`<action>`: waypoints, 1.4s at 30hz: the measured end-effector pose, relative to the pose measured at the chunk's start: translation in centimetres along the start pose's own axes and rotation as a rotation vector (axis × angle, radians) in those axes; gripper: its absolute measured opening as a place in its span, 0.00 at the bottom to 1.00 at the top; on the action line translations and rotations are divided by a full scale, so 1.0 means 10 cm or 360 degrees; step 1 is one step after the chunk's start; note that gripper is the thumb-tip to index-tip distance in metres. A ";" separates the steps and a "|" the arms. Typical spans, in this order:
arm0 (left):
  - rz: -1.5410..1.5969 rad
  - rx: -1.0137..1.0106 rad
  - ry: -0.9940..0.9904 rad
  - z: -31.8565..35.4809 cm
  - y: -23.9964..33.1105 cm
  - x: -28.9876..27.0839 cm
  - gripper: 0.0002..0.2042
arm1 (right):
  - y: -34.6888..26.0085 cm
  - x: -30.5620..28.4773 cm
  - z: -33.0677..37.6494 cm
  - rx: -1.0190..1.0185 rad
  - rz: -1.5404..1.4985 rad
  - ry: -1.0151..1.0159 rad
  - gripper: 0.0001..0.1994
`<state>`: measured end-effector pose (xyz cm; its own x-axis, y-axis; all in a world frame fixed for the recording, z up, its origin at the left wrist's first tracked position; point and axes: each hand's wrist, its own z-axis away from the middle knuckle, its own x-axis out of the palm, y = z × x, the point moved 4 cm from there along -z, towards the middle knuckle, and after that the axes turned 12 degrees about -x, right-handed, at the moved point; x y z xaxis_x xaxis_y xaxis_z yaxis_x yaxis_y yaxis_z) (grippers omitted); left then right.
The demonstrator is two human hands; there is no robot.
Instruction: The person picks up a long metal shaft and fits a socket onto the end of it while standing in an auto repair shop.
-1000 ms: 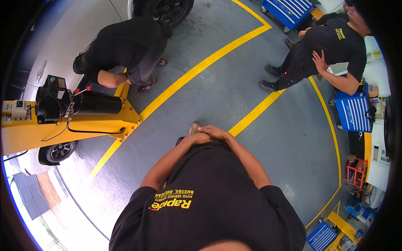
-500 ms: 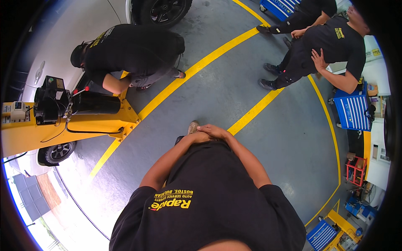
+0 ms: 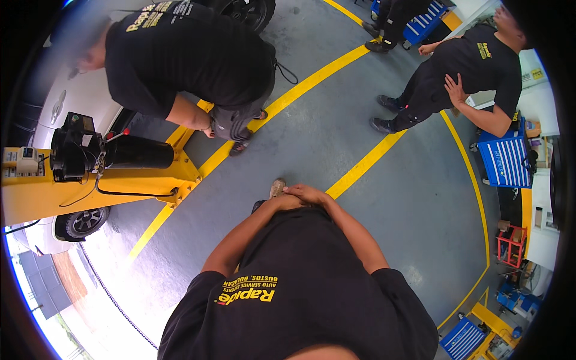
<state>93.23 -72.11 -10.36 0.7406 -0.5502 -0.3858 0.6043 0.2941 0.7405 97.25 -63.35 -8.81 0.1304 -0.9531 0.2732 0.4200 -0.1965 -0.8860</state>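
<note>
My two hands rest together in front of my waist, below the hem of my black shirt (image 3: 312, 258). My right hand (image 3: 308, 193) lies over the left, its fingers curled across it. Beneath it, my left hand (image 3: 290, 203) is mostly covered, and its fingers are hidden. No tool or part shows in either hand. Just beyond them a tan shoe (image 3: 278, 186) stands on the grey floor.
A yellow lift post (image 3: 138, 180) with a black motor (image 3: 75, 147) stands left, beside a light-coloured vehicle (image 3: 57, 102). A co-worker (image 3: 192, 57) bends near it. Another person (image 3: 462, 78) stands at far right, by a blue tool cabinet (image 3: 504, 159); a third person's legs (image 3: 393, 21) show behind.
The co-worker by the vehicle has risen somewhat from a deep bend and stepped closer. The person at the far back has shifted left. My hands stay together, nearly unmoved.
</note>
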 end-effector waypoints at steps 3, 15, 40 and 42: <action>0.0023 -0.0037 -0.0022 0.01 0.03 -0.02 0.20 | 0.03 0.01 0.01 -0.0159 0.0014 0.0081 0.24; 0.0027 -0.0039 -0.0033 -0.05 -0.03 0.06 0.19 | 0.08 -0.01 0.04 0.0034 -0.0062 -0.0012 0.26; 0.0503 -0.0379 0.0303 0.00 -0.02 -0.05 0.19 | 0.65 -0.63 0.80 -0.0040 0.0798 0.0801 0.23; 0.0613 -0.0548 0.0511 0.00 -0.45 0.10 0.22 | 1.13 -0.88 1.35 0.0077 0.0911 0.1197 0.20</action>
<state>91.23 -74.02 -14.08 0.9441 -0.1062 -0.3120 0.2958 0.6906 0.6599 112.97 -54.08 -16.20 -0.2779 -0.8034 -0.5266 0.5104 0.3409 -0.7895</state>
